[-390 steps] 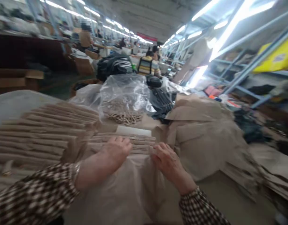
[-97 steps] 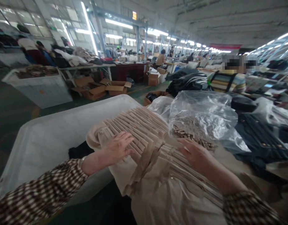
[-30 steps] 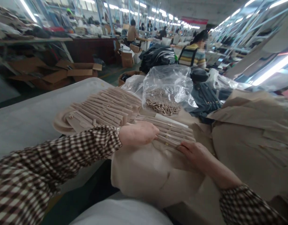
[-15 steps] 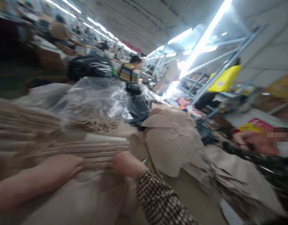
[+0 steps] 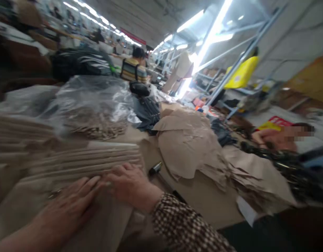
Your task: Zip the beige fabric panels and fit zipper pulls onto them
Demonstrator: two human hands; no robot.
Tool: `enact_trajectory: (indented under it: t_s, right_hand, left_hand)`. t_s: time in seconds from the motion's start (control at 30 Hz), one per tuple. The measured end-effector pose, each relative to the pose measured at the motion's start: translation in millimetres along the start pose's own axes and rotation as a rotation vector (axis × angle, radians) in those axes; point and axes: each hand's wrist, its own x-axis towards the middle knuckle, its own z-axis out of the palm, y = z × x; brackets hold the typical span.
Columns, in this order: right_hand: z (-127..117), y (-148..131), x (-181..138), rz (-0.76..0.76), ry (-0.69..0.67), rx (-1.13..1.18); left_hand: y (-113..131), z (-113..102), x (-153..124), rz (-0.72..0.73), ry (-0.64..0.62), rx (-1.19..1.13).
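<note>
A stack of folded tan fabric pieces (image 5: 80, 158) lies before me, its folds in layers. Across the smooth tan top piece (image 5: 106, 217) my left hand (image 5: 69, 203) rests flat, fingers stretched toward the right. My right hand (image 5: 132, 185) bends its fingers over the edge of that same piece, below the folds; its fingertips are partly hidden. The two hands almost meet at the fingertips. A checked sleeve (image 5: 187, 224) covers my right forearm. Just right of that hand, a dark tool with a shiny tip (image 5: 155, 168) lies on the table.
Loose tan cut pieces (image 5: 187, 143) are heaped at the right. Behind the stack sits a clear plastic bag (image 5: 90, 101) with tan pieces inside. Dark folded fabric (image 5: 145, 112) lies beyond. A metal frame (image 5: 237, 66) holds a yellow item (image 5: 241, 73). Other people sit farther off.
My left hand has moved right and nearer, and my right hand has moved left, so they almost touch. Both have slid off the folds onto the piece below. The dark tool shows more fully.
</note>
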Motion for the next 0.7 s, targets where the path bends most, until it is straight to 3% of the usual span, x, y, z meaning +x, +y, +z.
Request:
enact_trajectory:
  t_s: [0.07, 0.1, 0.17, 0.23, 0.33, 0.4, 0.5, 0.6, 0.7]
  right_hand:
    - [-2, -10, -24, -0.094, -0.129, 0.141]
    - [-2, -11, -37, -0.105, -0.222, 0.190]
    - [-2, -6, -63, 0.008, -0.337, 0.263]
    - [-5, 3, -85, 0.097, -0.551, 0.385]
    - [-21, 25, -97, 0.212, -0.810, 0.523]
    - [-37, 45, -87, 0.274, -0.741, 0.609]
    - [-59, 87, -57, 0.344, -0.380, 0.619]
    - [-72, 143, -33, 0.404, -0.033, 0.244]
    - [-85, 197, -26, 0.449, 0.025, -0.288]
  left_hand:
    - [3, -17, -20, 0.059, -0.119, 0.080]
    - [6, -22, -21, 0.020, -0.181, 0.088]
    - [9, -26, -10, -0.012, -0.272, 0.075]
    - [9, -27, 5, -0.023, -0.331, 0.055]
    - [6, -31, 20, -0.025, -0.367, 0.026]
    - [4, -33, 23, -0.024, -0.370, 0.011]
    - [2, -31, 22, -0.022, -0.354, 0.007]
    - [1, -27, 18, -0.027, -0.322, 0.003]
    - [1, -21, 15, -0.039, -0.286, -0.006]
